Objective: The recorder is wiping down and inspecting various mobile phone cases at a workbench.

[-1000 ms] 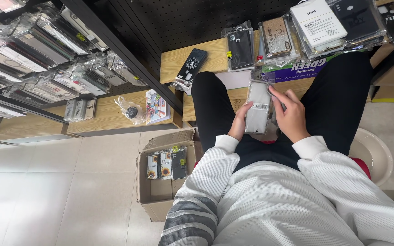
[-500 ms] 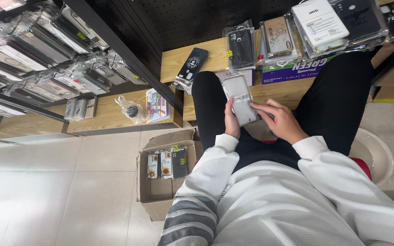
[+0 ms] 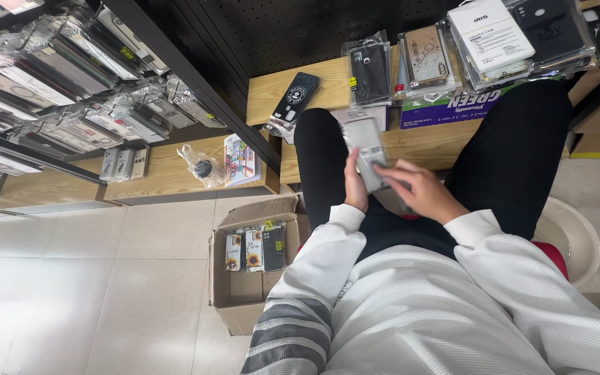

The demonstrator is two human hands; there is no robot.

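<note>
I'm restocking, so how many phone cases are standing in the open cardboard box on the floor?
3 show in the cardboard box, side by side along its far end: left, middle, right. More may be hidden behind them.

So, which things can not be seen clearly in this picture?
- Head view: the packaged phone case is motion-blurred; its design is unreadable.
- The right hand is blurred and covers its lower end.
- The left hand: fingers hidden behind it.
- The cardboard box: only its three top cases show.
</note>
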